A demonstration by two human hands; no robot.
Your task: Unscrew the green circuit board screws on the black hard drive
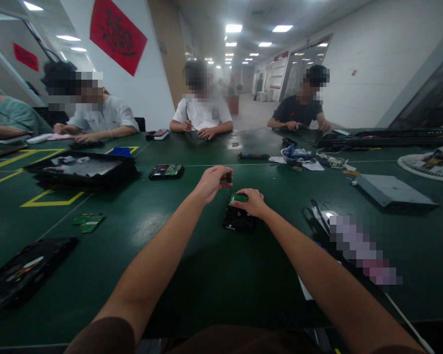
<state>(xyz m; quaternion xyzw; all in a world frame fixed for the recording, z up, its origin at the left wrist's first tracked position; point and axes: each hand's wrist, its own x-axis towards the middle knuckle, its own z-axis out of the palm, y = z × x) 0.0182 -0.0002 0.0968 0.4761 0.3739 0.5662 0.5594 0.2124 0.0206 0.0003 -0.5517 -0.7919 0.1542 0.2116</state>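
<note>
Near the middle of the table lies a black hard drive (239,220), with a green circuit board (239,197) at its far end. My right hand (254,202) is closed around that far end, thumb over the board. Just above and to the left, my left hand (214,183) is closed in a pinch on a small dark tool (227,178). It looks like a screwdriver with a thin shaft pointing down toward the drive; its tip is too small to make out.
Another hard drive (166,171) lies beyond my left hand, near a black tray (81,169). Loose green circuit boards (89,222) and a larger black device (29,268) are at left. A grey metal box (395,189) stands at right. Several people sit across the table (192,280).
</note>
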